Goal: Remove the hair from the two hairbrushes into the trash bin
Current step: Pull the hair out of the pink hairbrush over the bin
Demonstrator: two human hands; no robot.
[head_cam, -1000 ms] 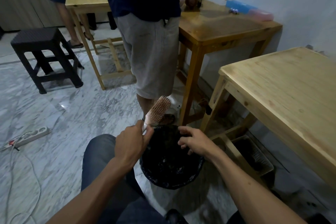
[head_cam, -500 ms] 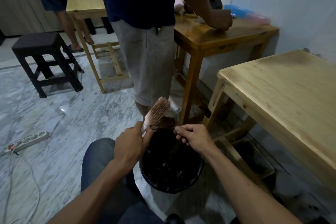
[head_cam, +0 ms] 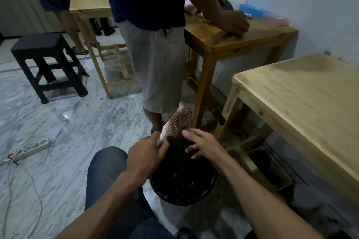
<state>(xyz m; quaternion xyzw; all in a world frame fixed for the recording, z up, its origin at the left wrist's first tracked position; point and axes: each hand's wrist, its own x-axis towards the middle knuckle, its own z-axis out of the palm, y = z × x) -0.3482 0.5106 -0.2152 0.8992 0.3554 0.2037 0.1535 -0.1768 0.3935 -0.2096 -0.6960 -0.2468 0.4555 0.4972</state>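
My left hand (head_cam: 144,156) grips the handle of a pinkish hairbrush (head_cam: 177,121), bristles facing me, tilted up to the right. A few wisps of hair cling to its top end. My right hand (head_cam: 204,144) is at the brush's lower end, the index fingertip touching the bristles and the other fingers loosely curled; the thumb is hidden. Both hands hover over the far rim of the trash bin (head_cam: 210,182), which is lined with a black bag and stands on the floor between my knees. Only this one hairbrush is in view.
A person in grey shorts (head_cam: 157,64) stands just beyond the bin, leaning on a darker wooden table (head_cam: 242,40). A light wooden table (head_cam: 303,99) is at right, with a basket (head_cam: 272,169) under it. A black stool (head_cam: 46,62) and a power strip (head_cam: 33,147) are at left.
My right hand moved up from over the bin to the brush's bristles. The brush stays in my left hand. The standing person has lowered a hand onto the table.
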